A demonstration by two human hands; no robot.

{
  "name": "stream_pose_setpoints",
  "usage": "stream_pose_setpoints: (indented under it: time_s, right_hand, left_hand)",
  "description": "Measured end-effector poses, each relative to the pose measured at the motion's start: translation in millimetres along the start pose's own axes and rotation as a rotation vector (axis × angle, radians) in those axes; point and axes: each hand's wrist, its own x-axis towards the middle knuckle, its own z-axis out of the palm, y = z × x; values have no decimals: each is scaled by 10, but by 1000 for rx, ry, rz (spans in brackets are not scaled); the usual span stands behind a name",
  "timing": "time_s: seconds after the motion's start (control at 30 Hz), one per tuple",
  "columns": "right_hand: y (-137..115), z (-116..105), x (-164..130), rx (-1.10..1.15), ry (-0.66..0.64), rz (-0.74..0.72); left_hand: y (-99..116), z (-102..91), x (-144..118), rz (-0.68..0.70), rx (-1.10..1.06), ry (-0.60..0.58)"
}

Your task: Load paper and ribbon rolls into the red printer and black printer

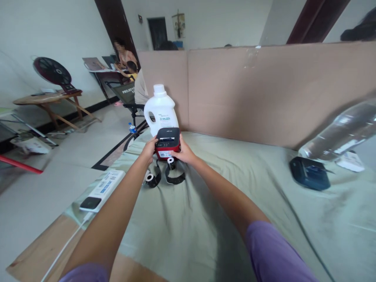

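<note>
A small red-and-black label printer [168, 141] stands between my two hands, a white sticker on its front face. My left hand [149, 149] grips its left side, and my right hand [185, 150] grips its right side with the thumb at the front. Right behind it rises a white jug-shaped detergent bottle [160, 109] with a handle and cap. In front of the printer lie two rolls with black strips partly unwound, one roll [150, 180] on the left and another roll [170, 163] nearer the printer.
A pale green cloth [235, 188] covers the table. At left lies a white box [107, 188] with a cable. A dark blue device [310, 173] and a plastic-wrapped bundle [343, 129] sit at right. A cardboard partition [235, 90] stands behind; a person [127, 58] sits beyond.
</note>
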Motion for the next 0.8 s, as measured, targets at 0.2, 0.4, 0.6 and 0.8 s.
stream_pose_setpoints:
  time_s: [0.2,0.4,0.6,0.8]
  right_hand:
    - [-206,-538,-649,-268,137,34]
    - [-566,-1998,-2432,-834,599,223]
    - [-886,-2990,-3492,-1109,1142,881]
    - [-712,-3253,-3324,-977,1009,986]
  left_hand:
    - [241,252,-413,522,427,187]
    - [-70,1509,-1667,883,710,-467]
    - [-715,2314,-2418,818,962,-848]
    - [-822,2212,-2684,814,1093,-827]
